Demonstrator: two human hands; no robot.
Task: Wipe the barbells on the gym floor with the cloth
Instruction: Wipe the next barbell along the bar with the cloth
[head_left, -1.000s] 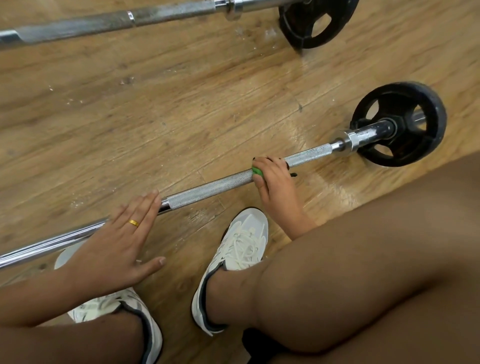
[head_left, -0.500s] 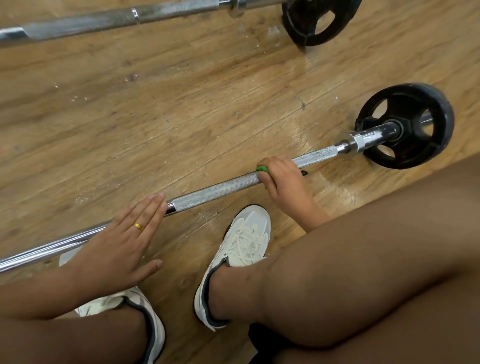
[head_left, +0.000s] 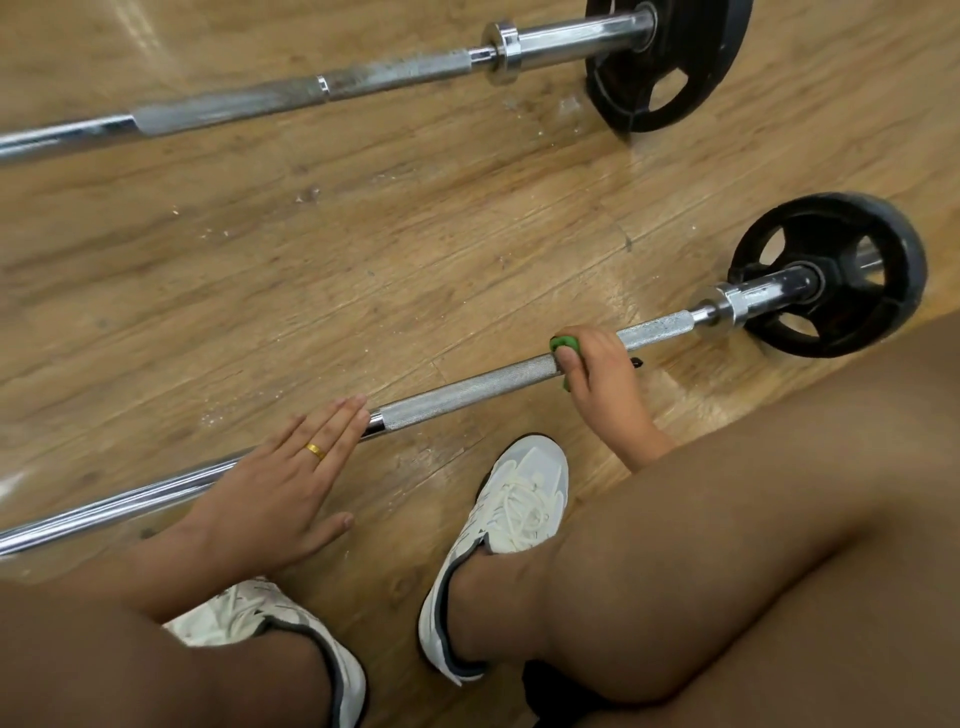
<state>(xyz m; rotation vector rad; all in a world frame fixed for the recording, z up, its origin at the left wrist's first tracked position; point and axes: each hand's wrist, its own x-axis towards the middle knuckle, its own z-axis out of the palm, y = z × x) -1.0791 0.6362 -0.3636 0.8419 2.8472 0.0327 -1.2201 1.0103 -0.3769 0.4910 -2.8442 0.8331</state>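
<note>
The near barbell lies aslant on the wooden gym floor, its black weight plate at the right; no lettering on the plate can be read. The right hand curls round the knurled shaft, gripping a green cloth against it. The left hand rests flat on the smooth shaft, fingers straight, a gold ring on one. A broad strip of bare floor separates this bar from the far barbell. White sneakers stand just beside the near bar.
</note>
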